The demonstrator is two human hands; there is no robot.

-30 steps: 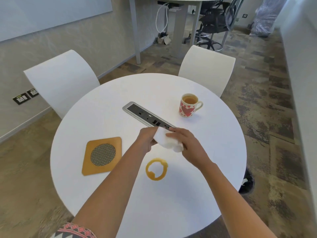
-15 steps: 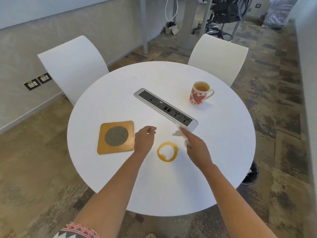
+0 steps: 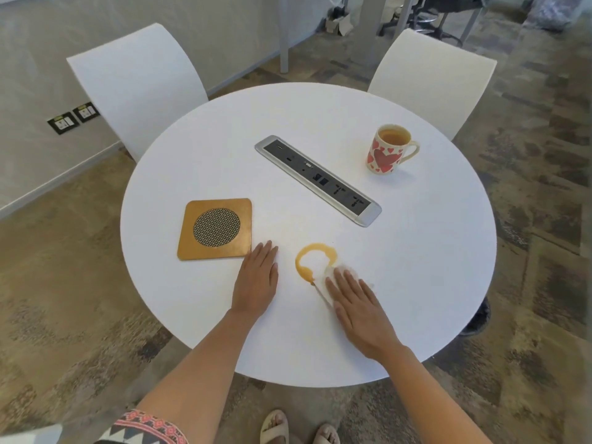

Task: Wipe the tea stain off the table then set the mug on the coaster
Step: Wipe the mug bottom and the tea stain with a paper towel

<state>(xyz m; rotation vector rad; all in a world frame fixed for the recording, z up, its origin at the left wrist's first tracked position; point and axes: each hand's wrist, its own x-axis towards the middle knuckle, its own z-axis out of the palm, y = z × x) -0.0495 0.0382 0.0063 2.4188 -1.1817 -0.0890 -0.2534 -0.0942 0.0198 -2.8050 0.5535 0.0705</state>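
- Two hands are laid flat, open: the right hand (image 3: 355, 302) presses a white tissue (image 3: 330, 273) onto the tea stain (image 3: 304, 261), frame centre.
- Left hand (image 3: 256, 277) braces the worktop (image 3: 416, 251).
- Heart-patterned mug (image 3: 386, 152) waits upper right; coaster (image 3: 214, 229) left.

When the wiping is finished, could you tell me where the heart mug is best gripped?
Probably by the handle: the mug stands upright, nearly full of tea, with the loop pointing right and nothing near it. Coming in from the right with the right hand should keep it level.

Two white chairs (image 3: 141, 81), mottled carpet (image 3: 57, 283).
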